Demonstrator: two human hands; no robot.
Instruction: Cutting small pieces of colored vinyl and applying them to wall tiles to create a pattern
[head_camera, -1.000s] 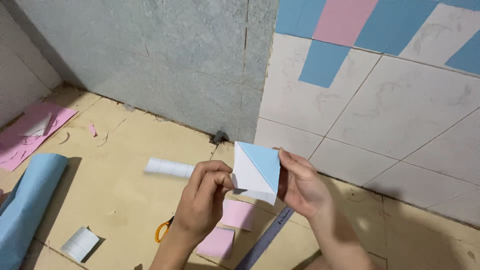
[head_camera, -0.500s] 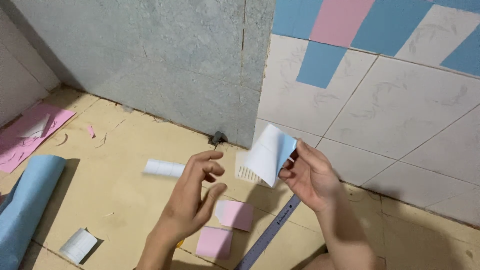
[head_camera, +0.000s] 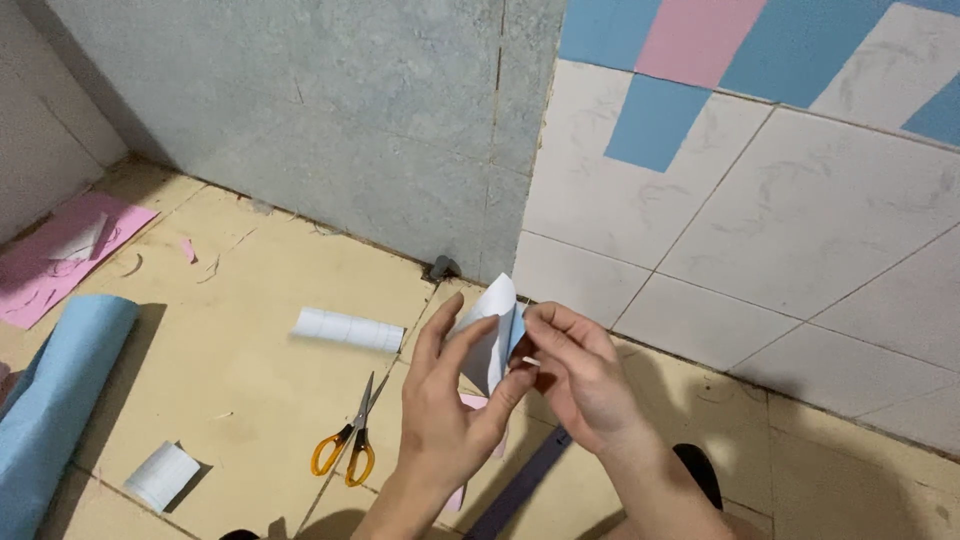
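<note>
I have both hands raised over the floor (head_camera: 230, 370), working one small sheet between them. My left hand (head_camera: 452, 410) cups the white-backed blue sheet (head_camera: 492, 335) from behind, thumb and fingers closed on its lower edge. My right hand (head_camera: 575, 375) pinches the sheet's right corner, where a sliver of blue peeks out from behind the white backing. Neither hand is slack; both are grasping the same sheet, which sits in the air between them, just in front of the wall corner.

The risk I see is at that corner. The two layers look thin, and if my right fingertips pull at an angle the blue layer could tear or crease. If it is sticky film, as I judge, a freed flap could fold back and cling to itself or to my fingers. My left grip curls the sheet already, so a harder squeeze would kink it.

Below my hands lie orange-handled scissors (head_camera: 348, 440), blades pointing up toward me, and a dark ruler (head_camera: 520, 480) partly hidden under my wrists. Pink squares (head_camera: 470, 402) sit beneath the left hand, mostly covered. A white roll of backing paper (head_camera: 348, 329) lies further out, a smaller curl of white paper (head_camera: 163, 475) nearer, a blue roll (head_camera: 55, 400) at far left, and a pink sheet (head_camera: 60, 255) beyond it. Blue and pink patches (head_camera: 700, 40) are stuck on the tiled wall (head_camera: 800, 220). Nothing blocks my hands.
</note>
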